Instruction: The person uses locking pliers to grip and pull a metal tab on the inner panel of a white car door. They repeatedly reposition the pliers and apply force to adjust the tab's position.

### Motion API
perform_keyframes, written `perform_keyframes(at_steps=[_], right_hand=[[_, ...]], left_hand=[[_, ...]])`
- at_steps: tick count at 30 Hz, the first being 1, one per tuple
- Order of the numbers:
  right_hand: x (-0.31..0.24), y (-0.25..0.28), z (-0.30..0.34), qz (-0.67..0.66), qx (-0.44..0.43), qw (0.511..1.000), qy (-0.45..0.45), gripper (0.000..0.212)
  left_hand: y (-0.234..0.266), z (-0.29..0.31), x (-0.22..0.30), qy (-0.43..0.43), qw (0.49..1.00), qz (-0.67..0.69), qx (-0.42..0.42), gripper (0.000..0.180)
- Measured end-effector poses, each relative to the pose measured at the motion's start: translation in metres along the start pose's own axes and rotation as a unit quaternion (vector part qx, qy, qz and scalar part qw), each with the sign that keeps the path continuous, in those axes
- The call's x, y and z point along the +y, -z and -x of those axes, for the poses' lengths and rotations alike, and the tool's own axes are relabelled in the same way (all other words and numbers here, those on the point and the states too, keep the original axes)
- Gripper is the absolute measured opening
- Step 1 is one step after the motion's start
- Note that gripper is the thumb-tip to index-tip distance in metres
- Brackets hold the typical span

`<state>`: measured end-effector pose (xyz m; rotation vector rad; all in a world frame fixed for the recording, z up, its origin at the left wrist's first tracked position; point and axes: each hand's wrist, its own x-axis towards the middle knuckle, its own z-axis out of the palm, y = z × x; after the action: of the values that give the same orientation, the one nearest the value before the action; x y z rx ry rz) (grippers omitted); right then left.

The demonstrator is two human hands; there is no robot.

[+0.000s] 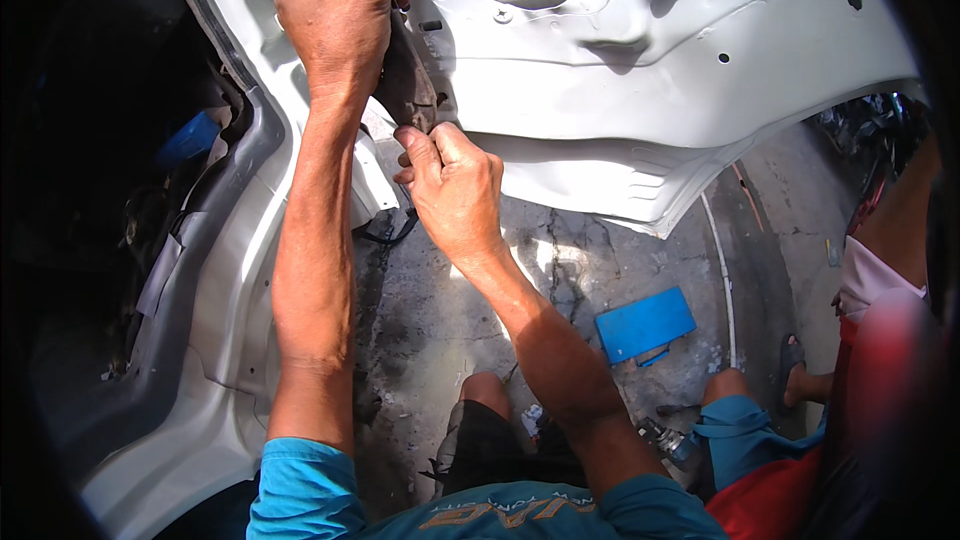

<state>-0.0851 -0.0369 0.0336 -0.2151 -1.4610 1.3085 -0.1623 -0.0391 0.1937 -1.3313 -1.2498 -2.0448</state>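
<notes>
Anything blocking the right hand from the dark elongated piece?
Nothing visible. The right hand has its thumb and fingers at the lower end of the dark elongated piece.

The person wears a teal-blue fabric T-shirt [500, 500] with 2 short sleeves [305, 485] and large gold-orange letters [455, 518] above smaller white ones, plus dark, near-black shorts [462, 452]. The left hand [340, 28] and right hand [456, 185] are bare.
</notes>
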Motion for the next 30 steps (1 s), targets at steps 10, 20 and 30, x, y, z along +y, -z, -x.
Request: perform_keyframes(at_steps=[10,20,30], right_hand=[[0.002,-0.004,0.002,-0.038,0.006,0.999,0.002,0.021],[0.008,-0.009,0.002,-0.062,0.017,0.998,0.008,0.019],[0.008,-0.011,0.003,-0.08,0.024,0.996,0.017,0.016]], left_hand=[[-0.011,0.004,0.01,-0.083,0.994,0.021,-0.074,0.033],[-0.02,0.013,0.026,-0.041,0.993,-0.013,-0.11,0.025],[-0.028,0.021,0.035,-0.065,0.986,-0.051,-0.148,0.031]])
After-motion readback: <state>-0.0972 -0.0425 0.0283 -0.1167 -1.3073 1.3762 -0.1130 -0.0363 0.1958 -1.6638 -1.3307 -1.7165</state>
